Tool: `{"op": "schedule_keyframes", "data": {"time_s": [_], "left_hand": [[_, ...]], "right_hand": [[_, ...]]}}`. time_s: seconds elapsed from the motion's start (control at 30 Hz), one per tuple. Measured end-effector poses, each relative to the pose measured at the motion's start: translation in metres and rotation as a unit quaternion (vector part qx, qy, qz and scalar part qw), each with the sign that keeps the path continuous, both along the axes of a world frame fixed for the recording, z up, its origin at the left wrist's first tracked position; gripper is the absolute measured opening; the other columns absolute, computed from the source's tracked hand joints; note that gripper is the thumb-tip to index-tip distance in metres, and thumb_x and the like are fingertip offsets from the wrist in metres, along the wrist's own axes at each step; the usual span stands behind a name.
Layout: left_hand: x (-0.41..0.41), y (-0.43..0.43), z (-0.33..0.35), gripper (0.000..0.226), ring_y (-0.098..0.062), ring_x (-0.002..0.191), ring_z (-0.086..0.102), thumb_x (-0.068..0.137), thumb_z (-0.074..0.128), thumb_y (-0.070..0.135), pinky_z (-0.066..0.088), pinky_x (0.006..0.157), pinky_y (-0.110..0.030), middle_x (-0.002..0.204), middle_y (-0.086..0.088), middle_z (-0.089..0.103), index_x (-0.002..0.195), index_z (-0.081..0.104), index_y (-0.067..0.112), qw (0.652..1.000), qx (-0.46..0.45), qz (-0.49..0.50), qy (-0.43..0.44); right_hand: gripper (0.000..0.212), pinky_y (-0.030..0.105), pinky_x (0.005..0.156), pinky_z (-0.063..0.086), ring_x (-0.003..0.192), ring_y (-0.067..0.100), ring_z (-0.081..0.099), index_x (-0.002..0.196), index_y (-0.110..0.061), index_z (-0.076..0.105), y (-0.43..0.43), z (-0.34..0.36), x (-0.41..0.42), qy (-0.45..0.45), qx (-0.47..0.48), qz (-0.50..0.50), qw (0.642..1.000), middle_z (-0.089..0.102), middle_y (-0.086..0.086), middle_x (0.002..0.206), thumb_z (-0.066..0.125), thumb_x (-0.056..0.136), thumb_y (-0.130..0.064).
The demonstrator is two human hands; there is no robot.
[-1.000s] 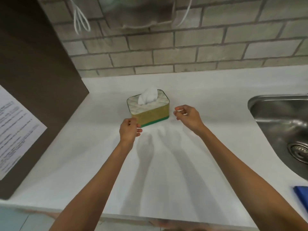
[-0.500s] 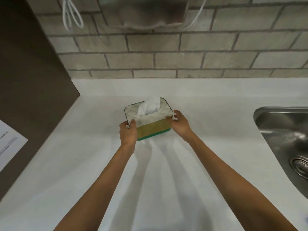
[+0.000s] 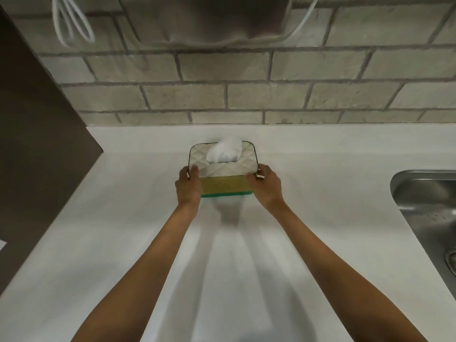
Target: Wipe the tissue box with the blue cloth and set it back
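The tissue box (image 3: pixel 223 185) has a quilted white top, a yellow side and a green base, with a white tissue sticking out of its slot. It is in the middle of the white counter (image 3: pixel 123 218), square to me. My left hand (image 3: pixel 188 185) grips its left end and my right hand (image 3: pixel 266 185) grips its right end. A shadow lies on the counter just below the box, which looks slightly raised. The blue cloth is out of view.
A steel sink (image 3: pixel 424 208) is set into the counter at the right. A dark brown cabinet side (image 3: pixel 37 144) stands at the left. A brick wall (image 3: pixel 246 95) runs behind, with a white cable loop (image 3: pixel 71 28) hanging high at the left.
Both hands have closed on the ends of the tissue box, which now faces me squarely instead of at an angle. The view has tilted up, so the blue cloth at the lower right has left the frame.
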State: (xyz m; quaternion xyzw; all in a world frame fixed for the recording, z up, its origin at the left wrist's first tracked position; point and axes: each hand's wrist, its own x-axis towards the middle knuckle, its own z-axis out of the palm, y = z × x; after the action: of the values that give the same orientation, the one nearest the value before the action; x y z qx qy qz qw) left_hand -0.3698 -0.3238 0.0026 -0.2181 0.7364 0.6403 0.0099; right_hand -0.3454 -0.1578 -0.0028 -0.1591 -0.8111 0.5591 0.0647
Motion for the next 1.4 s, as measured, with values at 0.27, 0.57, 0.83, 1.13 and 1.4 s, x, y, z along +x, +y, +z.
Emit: {"op": "schedule_keyframes", "data": {"time_s": [0.27,0.57,0.83,1.13,1.4], "left_hand": [[-0.039,0.005,0.003,0.051,-0.036,0.129,0.043,0.097,0.030,0.040,0.038,0.108,-0.050,0.142,-0.019,0.042,0.139,0.038,0.013,1.000,-0.014,-0.012,-0.006],[-0.052,0.005,0.002,0.051,-0.035,0.128,0.044,0.097,0.031,0.040,0.039,0.108,-0.050,0.142,-0.018,0.042,0.140,0.038,0.015,1.000,-0.021,-0.008,-0.001],[-0.051,0.005,0.003,0.048,-0.036,0.124,0.045,0.098,0.030,0.041,0.040,0.106,-0.050,0.139,-0.020,0.044,0.134,0.042,0.012,0.999,-0.038,-0.019,0.002],[-0.052,0.004,0.004,0.057,-0.034,0.136,0.035,0.098,0.027,0.044,0.033,0.112,-0.049,0.150,-0.016,0.032,0.147,0.025,0.016,0.998,-0.043,-0.040,-0.009],[-0.040,0.003,0.015,0.062,-0.031,0.142,0.026,0.098,0.030,0.043,0.025,0.114,-0.042,0.157,-0.014,0.021,0.150,0.013,0.013,0.996,-0.079,-0.043,-0.016]], "right_hand": [[0.033,0.032,0.079,0.045,0.098,0.030,0.062,0.117,-0.008,0.055,0.000,0.003,-0.032,-0.004,0.004,0.002,1.000,0.054,-0.001,0.098,0.055,0.087,-0.022],[0.032,0.037,0.083,0.048,0.099,0.031,0.061,0.116,-0.006,0.054,-0.002,0.004,-0.042,-0.007,0.001,-0.001,1.000,0.053,0.000,0.096,0.055,0.088,-0.021],[0.036,0.041,0.088,0.048,0.104,0.031,0.060,0.120,-0.006,0.052,-0.002,0.005,-0.042,-0.010,0.002,0.005,1.000,0.054,0.001,0.101,0.055,0.088,-0.021],[0.038,0.041,0.090,0.048,0.106,0.031,0.059,0.122,-0.006,0.050,-0.001,0.004,-0.042,-0.020,0.007,0.015,1.000,0.060,0.011,0.119,0.054,0.088,-0.023],[0.070,0.041,0.108,0.037,0.133,0.029,0.041,0.145,-0.008,0.023,0.004,0.008,-0.038,-0.075,0.039,0.028,0.996,0.038,0.014,0.147,0.055,0.088,-0.033]]}}
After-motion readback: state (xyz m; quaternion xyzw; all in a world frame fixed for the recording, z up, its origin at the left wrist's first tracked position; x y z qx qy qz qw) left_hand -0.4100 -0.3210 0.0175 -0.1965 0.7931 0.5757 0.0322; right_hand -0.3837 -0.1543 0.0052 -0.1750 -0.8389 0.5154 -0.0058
